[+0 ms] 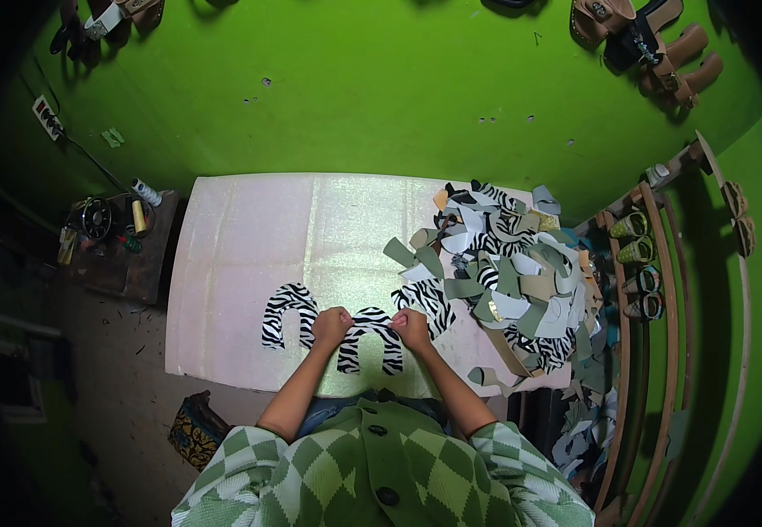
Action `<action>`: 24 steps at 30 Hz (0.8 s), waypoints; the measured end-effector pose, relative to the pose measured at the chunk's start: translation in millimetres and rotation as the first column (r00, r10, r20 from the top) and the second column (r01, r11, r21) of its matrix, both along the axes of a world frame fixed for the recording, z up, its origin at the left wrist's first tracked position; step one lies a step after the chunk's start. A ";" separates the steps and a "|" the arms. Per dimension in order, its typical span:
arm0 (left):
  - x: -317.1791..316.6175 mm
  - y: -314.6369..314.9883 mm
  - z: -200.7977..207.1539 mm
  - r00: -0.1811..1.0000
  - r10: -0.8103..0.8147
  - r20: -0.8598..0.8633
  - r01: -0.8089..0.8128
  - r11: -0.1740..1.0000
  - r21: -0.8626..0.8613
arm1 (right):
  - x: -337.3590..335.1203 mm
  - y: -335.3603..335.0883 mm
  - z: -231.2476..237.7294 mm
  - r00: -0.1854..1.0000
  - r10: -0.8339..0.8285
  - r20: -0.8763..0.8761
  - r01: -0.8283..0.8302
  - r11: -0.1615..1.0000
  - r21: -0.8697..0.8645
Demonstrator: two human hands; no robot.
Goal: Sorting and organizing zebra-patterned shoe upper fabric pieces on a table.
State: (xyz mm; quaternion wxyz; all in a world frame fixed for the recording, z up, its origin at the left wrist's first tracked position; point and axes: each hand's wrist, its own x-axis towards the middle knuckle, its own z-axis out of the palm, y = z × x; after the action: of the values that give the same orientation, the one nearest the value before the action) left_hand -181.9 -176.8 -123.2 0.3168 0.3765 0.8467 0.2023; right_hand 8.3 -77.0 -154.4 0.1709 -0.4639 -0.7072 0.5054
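Between my hands, an arch-shaped zebra-print piece (369, 318) is held at its two sides above the pale table (240, 228), its two legs pointing toward me. My left hand (332, 328) is closed on the left side of the arch. On the opposite side, my right hand (412, 330) pinches the edge; the fingertips are small in view. A second zebra-print arch (276, 318) lies flat to the left of my left hand. Just beyond my right hand rests a wider zebra-print piece (432, 303).
A heap of cut scraps (521, 281) in green, grey, tan and zebra print covers the table's right side. Thread spools (141, 218) stand on a small dark table at left. Sandals (636, 250) sit on a wooden rack at right. A patterned bag-like item (192, 432) is below.
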 end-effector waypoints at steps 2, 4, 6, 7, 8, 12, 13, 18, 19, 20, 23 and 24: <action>0.6 0.0 0.0 1.000 -0.010 -0.004 0.010 1.000 0.002 | 0.5 -0.3 -0.9 1.000 -0.005 -0.027 0.005 1.000 0.003; 1.1 -2.1 -1.1 1.000 -0.004 0.008 0.003 0.998 0.055 | 0.8 -0.8 -0.4 1.000 -0.009 -0.025 0.009 1.000 0.001; 1.4 -3.7 -3.7 1.000 -0.001 -0.004 0.001 0.997 0.071 | -0.9 -2.4 1.3 1.000 -0.010 -0.025 0.010 1.000 -0.001; 2.5 -2.2 -3.2 1.000 -0.002 -0.012 0.003 0.996 0.091 | -0.6 -2.1 0.3 1.000 -0.012 -0.019 0.012 1.000 0.015; 3.5 -1.0 -2.6 1.000 -0.005 -0.011 0.006 0.996 0.092 | 0.0 -1.6 -0.6 1.000 -0.014 -0.013 0.015 0.999 0.032; 12.1 1.2 -1.7 0.996 0.016 -0.092 -0.012 0.999 0.047 | -1.0 -5.4 3.2 1.000 -0.021 0.000 0.021 0.999 0.029; 14.4 0.7 -1.8 0.987 0.019 -0.157 -0.015 0.999 0.029 | -1.8 -8.0 6.6 0.999 0.012 0.038 -0.018 0.984 0.177; 26.7 -16.6 -18.2 0.880 -0.068 -0.470 0.204 0.948 0.246 | -2.3 -32.2 21.3 0.989 0.131 0.074 -0.151 0.846 0.511; 30.3 -16.6 -16.1 0.855 -0.159 -0.493 0.295 0.932 0.211 | -0.2 -37.8 18.4 0.974 0.167 0.151 -0.223 0.799 0.558; 34.3 -20.9 -13.6 0.856 -0.161 -0.492 0.297 0.931 0.211 | 1.8 -41.8 15.4 0.953 0.198 0.228 -0.298 0.747 0.595; 42.9 -40.8 -7.5 0.811 -0.212 -0.545 0.397 0.884 0.248 | 4.5 -50.2 16.9 0.924 0.206 0.321 -0.371 0.683 0.629; 44.2 -46.7 -9.1 0.776 -0.235 -0.586 0.432 0.874 0.223 | 3.8 -52.2 18.8 0.915 0.195 0.354 -0.394 0.623 0.676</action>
State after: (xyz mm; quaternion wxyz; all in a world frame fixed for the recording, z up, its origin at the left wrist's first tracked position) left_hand -137.7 -223.5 -132.3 0.0250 0.6138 0.7700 0.1723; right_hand 12.1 -129.2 -135.6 0.1677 -0.2914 -0.9316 0.1378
